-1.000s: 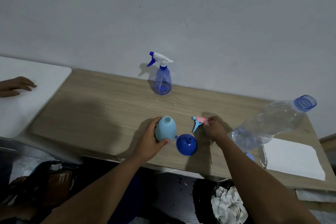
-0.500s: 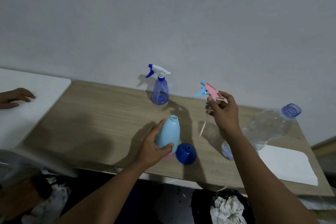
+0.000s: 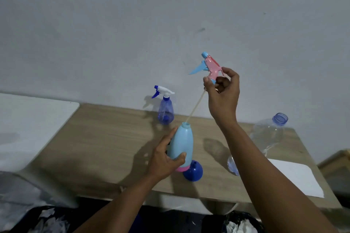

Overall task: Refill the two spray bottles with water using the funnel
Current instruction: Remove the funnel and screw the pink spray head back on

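Nearest, the dark blue funnel (image 3: 192, 171) is sitting wide end down near the wooden table's (image 3: 106, 138) front edge, just beside the light blue spray bottle (image 3: 182, 143). The left hand (image 3: 164, 159) is gripping this bottle around its body. The right hand (image 3: 223, 94) is pinching the pink trigger head (image 3: 212, 66) aloft, its dip tube (image 3: 196, 107) slanting down to the bottle's open neck. Farther back, an uncapped clear water bottle (image 3: 265, 136) is sitting at right, and the purple-blue spray bottle (image 3: 165, 109) is standing by the wall.

Looked like a plain spare room at home, hard to say: bare scuffed wall (image 3: 113, 34), wood-grain table (image 3: 106, 138), trash bag (image 3: 240, 223) of crumpled paper underneath.
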A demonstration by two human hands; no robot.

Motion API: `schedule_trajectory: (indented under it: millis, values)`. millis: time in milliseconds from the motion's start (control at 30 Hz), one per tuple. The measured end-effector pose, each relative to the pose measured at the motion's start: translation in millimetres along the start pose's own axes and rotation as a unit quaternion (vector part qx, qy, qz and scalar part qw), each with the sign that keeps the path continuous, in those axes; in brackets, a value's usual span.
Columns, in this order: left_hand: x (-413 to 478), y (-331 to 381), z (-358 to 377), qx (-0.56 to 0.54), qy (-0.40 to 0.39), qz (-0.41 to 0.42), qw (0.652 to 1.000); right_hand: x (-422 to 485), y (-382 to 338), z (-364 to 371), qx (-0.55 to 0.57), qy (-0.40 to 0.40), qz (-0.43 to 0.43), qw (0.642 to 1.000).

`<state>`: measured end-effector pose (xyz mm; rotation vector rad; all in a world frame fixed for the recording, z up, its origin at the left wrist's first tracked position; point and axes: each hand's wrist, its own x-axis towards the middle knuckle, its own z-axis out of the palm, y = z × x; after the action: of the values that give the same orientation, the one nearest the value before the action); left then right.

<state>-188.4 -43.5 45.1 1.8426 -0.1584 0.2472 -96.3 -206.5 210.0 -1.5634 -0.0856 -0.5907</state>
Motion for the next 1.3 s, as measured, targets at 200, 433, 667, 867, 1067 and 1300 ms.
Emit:
schedule_trajectory:
  millis: [200,433,667,867,1067,1300]
  values:
    - [0.0,21.7,-3.0,-0.005,0.013,0.029,0.999,-21.9,-4.4,-2.0,-0.035,-0.107,0.001,0.994]
    - [6.2,45.3,-9.2,-0.012,0.015,0.049,0.999,-57.9,6.9,-8.7,-0.018,-0.173,0.067,0.983]
    - [3.4,54.4,-11.0,-0.008,0.017,0.05,0.999,-68.4,-6.4,-18.6,-0.022,-0.208,0.07,0.975]
    - [2.2,68.7,-7.8,-0.027,0.022,0.047,0.998,-73.9,-12.4,-27.3,-0.008,-0.234,0.063,0.97]
    - [-4.1,84.4,-5.1,-0.071,-0.002,0.04,0.997,-68.2,-22.3,-26.8,-0.002,-0.189,0.056,0.98]
    - [-8.4,86.9,2.0,-0.036,-0.028,0.041,0.998,-76.7,-17.5,-23.2,0.002,-0.179,0.053,0.982]
